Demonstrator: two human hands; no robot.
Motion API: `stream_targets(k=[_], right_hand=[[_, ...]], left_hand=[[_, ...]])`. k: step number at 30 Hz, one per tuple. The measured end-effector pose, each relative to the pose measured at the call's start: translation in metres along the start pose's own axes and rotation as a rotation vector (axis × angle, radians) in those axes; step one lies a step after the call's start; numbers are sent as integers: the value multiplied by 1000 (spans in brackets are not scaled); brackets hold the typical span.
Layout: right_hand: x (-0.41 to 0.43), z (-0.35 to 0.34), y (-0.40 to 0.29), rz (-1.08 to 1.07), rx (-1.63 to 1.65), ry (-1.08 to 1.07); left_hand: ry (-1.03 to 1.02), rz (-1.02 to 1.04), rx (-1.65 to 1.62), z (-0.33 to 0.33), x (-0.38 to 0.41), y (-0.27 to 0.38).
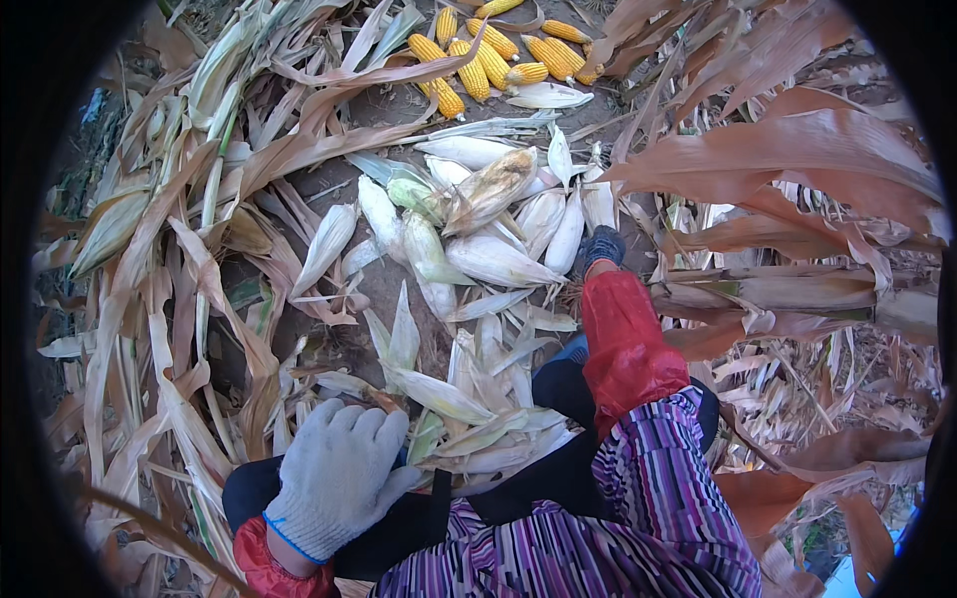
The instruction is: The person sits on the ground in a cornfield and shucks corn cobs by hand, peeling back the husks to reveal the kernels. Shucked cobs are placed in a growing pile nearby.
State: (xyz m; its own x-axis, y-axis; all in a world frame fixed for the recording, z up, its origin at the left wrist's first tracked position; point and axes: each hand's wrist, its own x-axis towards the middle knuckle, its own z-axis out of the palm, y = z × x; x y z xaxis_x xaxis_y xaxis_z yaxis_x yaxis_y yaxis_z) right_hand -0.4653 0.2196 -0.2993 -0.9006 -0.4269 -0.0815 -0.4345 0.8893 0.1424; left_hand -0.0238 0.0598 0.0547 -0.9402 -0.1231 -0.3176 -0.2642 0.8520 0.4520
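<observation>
My left hand [342,471], in a white knit glove with a blue edge, rests back upward over my left knee, its fingers apart and holding nothing that shows. Stretched forward at the right, my right hand [602,245] wears a dark glove and reaches the lower end of a husked corn ear [598,196]; its fingers are too small to tell their grip. To its left lies a pile of corn ears in pale husks [502,260], with a browner ear [490,190] on top. Bare yellow corn cobs [472,73] lie on the soil farther off.
Dry corn stalks and leaves [258,161] are heaped along the left. Broad brown leaves [777,161] and a thick stalk [785,291] hang or lie close to my right arm. Loose stripped husks [478,433] cover the ground between my legs.
</observation>
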Motion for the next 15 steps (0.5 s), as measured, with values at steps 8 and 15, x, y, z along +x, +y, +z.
stream_targets(k=[8,15], right_hand=[[14,45,13,-28,-29,-329],[8,64,18,7,-2,-357]], left_hand=[[-213,-160,-42,-6,16,-6],[-290,-195,-63,-8,28,-16]])
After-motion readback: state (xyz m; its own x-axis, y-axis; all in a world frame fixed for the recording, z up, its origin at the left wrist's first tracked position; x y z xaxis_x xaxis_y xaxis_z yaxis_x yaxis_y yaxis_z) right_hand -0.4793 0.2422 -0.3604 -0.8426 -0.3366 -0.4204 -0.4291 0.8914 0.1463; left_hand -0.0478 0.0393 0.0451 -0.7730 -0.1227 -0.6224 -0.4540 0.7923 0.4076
